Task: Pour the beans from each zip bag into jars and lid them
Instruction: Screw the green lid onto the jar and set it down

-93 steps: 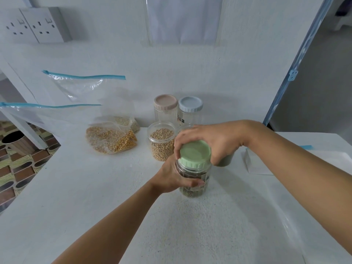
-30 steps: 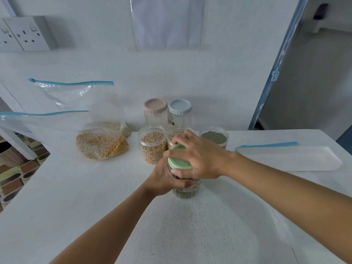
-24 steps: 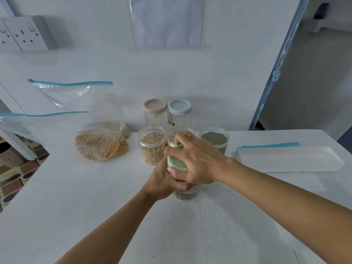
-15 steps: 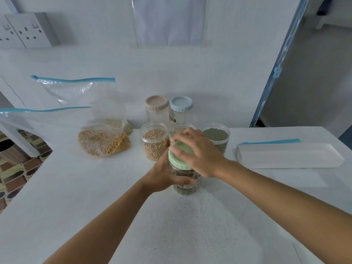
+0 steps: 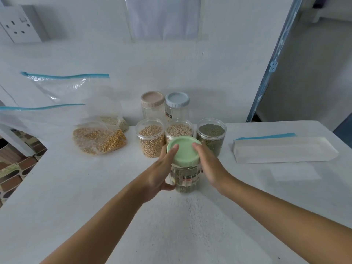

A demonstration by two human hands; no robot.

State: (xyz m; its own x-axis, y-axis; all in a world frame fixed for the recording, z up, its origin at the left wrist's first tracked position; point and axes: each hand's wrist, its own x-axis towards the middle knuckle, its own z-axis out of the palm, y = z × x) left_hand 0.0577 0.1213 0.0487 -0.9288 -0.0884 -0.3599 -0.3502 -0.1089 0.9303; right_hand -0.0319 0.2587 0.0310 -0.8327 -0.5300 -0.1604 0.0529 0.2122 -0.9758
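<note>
White table [image 5: 76, 187]: left hand [image 5: 160, 172] grip wraps green-lidded jar [image 5: 187, 180]; right hand [image 5: 209, 164] loose, straight fingers touching lid [image 5: 183, 149].

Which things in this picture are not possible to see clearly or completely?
- Head view: the print on the label of the green-lidded jar is blurred, too small to read.
- Its beans are mostly hidden by the left hand and the right hand.
- The bases of the pink-lidded jar and the blue-lidded jar are hidden by the open jars in front.
- One zip bag is cut off by the left edge.
</note>
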